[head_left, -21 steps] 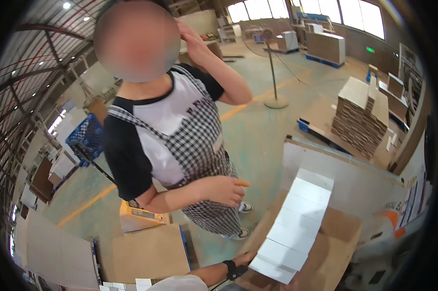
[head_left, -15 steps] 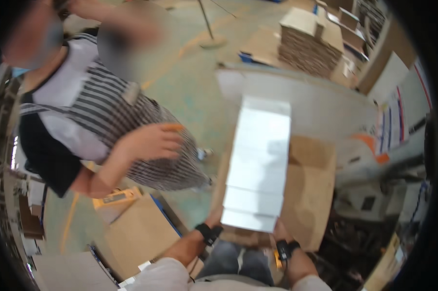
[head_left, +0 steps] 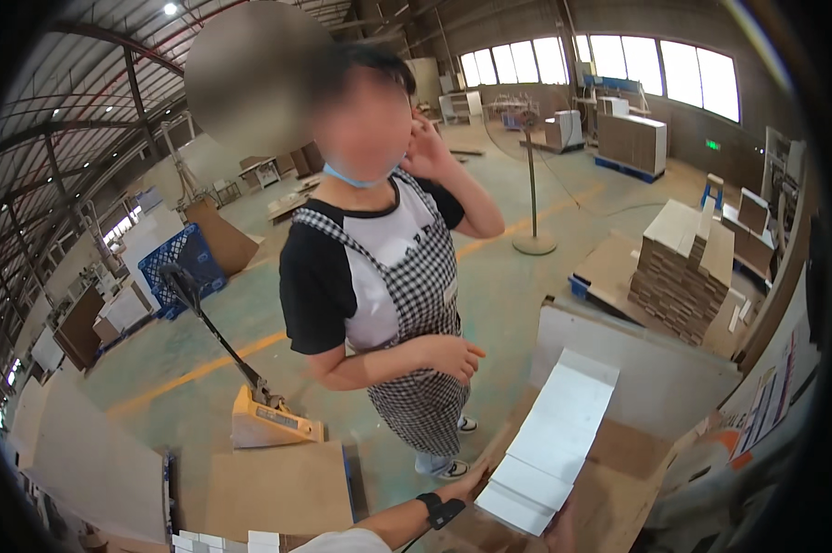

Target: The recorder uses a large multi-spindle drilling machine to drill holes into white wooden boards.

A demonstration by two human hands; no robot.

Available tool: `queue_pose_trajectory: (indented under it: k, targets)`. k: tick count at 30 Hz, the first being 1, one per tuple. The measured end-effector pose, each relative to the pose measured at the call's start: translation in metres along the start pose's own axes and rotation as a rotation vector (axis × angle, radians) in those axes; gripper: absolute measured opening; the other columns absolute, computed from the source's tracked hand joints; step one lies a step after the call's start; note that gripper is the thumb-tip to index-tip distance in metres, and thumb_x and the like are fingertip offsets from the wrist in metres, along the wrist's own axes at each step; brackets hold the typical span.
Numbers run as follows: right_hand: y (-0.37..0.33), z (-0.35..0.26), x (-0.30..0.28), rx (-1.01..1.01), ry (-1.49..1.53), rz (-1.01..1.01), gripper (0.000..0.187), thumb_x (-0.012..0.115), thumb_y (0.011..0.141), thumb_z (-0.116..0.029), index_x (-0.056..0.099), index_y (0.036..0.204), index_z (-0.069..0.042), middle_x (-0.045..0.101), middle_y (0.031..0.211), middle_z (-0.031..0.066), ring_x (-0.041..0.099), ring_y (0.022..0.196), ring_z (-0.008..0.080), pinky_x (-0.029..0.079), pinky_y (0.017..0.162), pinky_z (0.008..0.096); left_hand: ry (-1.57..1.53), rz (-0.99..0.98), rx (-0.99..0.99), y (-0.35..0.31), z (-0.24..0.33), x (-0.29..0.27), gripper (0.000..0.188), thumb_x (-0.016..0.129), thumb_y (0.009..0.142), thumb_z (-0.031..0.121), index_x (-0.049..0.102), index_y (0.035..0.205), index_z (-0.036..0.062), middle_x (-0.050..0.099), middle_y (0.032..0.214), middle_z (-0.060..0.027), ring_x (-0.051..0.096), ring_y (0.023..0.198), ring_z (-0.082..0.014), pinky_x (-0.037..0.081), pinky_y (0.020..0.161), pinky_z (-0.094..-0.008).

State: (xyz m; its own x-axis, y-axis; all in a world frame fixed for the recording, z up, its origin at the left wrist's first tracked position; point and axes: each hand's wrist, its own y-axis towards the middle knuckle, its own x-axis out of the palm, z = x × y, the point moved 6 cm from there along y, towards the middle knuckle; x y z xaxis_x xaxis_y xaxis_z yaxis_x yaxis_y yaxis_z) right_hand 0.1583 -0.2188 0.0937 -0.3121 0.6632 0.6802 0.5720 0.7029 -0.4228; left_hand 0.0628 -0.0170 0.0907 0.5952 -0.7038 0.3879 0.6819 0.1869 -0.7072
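Flanking the probably stiff, slippery white panels [head_left: 547,438], my left hand [head_left: 472,481] and right hand [head_left: 561,529] sit at near edges, best for holding; whether fingers grip, I can't tell.

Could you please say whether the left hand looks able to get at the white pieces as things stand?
Probably yes: the left hand is already at the near left edge of the white pieces, with nothing visible in between.
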Motion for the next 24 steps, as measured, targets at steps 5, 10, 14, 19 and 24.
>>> queue_pose_trajectory:
  k: [5, 10, 14, 19, 24]
  targets:
    - [0.003, -0.032, 0.012, 0.014, -0.119, 0.073, 0.062, 0.035, 0.084, -0.055, 0.031, 0.13, -0.013, 0.038, 0.128, 0.0054, 0.037, 0.115, 0.0241, 0.034, 0.092, 0.0441, 0.112, -0.098, 0.063, -0.047, 0.053, 0.062, 0.074, 0.022, 0.085, 0.059, 0.01, 0.137, 0.0083, 0.013, 0.141, -0.0062, 0.014, 0.128, -0.0211, 0.014, 0.103, -0.0342]
    - [0.013, -0.042, 0.029, 0.042, -0.176, 0.097, 0.062, 0.034, 0.085, -0.055, 0.03, 0.13, -0.012, 0.037, 0.129, 0.006, 0.037, 0.116, 0.0244, 0.034, 0.092, 0.0453, 0.214, -0.107, 0.054, -0.068, 0.07, 0.074, 0.072, 0.023, 0.085, 0.058, 0.014, 0.136, 0.0076, 0.018, 0.14, -0.0096, 0.018, 0.127, -0.0239, 0.017, 0.102, -0.0365]
    - [0.015, -0.044, 0.036, 0.049, -0.196, 0.109, 0.062, 0.034, 0.085, -0.055, 0.03, 0.13, -0.012, 0.037, 0.129, 0.0064, 0.036, 0.117, 0.0247, 0.033, 0.092, 0.0463, 0.116, -0.207, 0.003, -0.039, 0.055, 0.06, 0.075, 0.025, 0.084, 0.061, 0.013, 0.136, 0.0076, 0.022, 0.138, -0.0099, 0.023, 0.125, -0.0234, 0.024, 0.099, -0.0354]
    - [0.017, -0.049, 0.04, 0.056, -0.218, 0.126, 0.062, 0.033, 0.085, -0.054, 0.029, 0.13, -0.011, 0.036, 0.13, 0.007, 0.036, 0.117, 0.025, 0.033, 0.091, 0.0475, 0.154, 0.023, 0.029, 0.004, 0.034, 0.031, 0.073, 0.028, 0.084, 0.058, 0.02, 0.134, 0.0063, 0.028, 0.135, -0.0093, 0.028, 0.122, -0.0225, 0.027, 0.098, -0.0345]
    - [0.015, -0.051, 0.044, 0.067, -0.242, 0.134, 0.062, 0.033, 0.085, -0.054, 0.029, 0.13, -0.011, 0.035, 0.131, 0.0075, 0.035, 0.118, 0.0252, 0.033, 0.091, 0.0487, 0.17, 0.027, 0.054, 0.015, 0.025, 0.021, 0.069, 0.03, 0.085, 0.055, 0.021, 0.134, 0.0065, 0.03, 0.135, -0.0094, 0.029, 0.122, -0.0225, 0.026, 0.098, -0.0338]
